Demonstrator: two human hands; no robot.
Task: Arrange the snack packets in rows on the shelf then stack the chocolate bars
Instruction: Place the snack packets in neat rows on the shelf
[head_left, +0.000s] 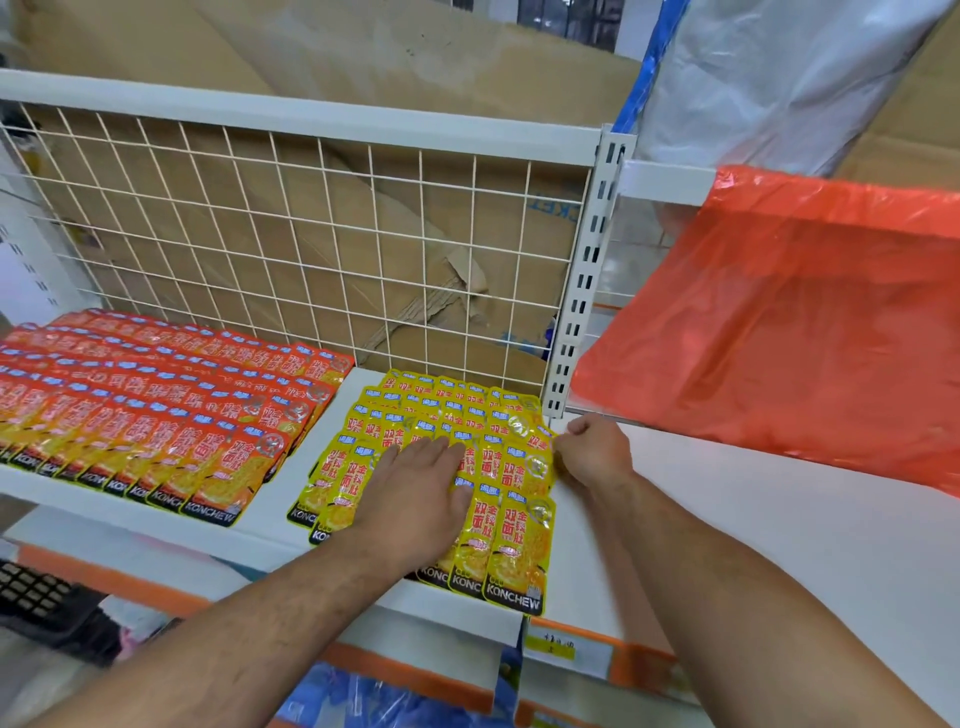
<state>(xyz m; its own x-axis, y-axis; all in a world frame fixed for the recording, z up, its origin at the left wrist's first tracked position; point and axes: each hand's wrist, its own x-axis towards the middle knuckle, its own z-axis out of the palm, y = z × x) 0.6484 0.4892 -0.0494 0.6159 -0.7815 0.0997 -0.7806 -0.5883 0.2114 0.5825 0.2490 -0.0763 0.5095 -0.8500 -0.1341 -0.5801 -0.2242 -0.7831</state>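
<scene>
Seemingly midway, the red snack packets (156, 405) lie in rows on the shelf (675, 519) and the yellow packets (498, 457) look nearly squared, left hand (415, 488) pressing them with straight, close fingers, right hand (597, 452) curled at their edge, any pinch unclear; no chocolate bars show.

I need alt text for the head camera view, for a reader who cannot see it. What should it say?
A person's left hand presses flat on rows of yellow snack packets on a white shelf, while the right hand seems to pinch their right edge. Rows of red snack packets lie to the left, and an orange plastic bag is at the right.
</scene>
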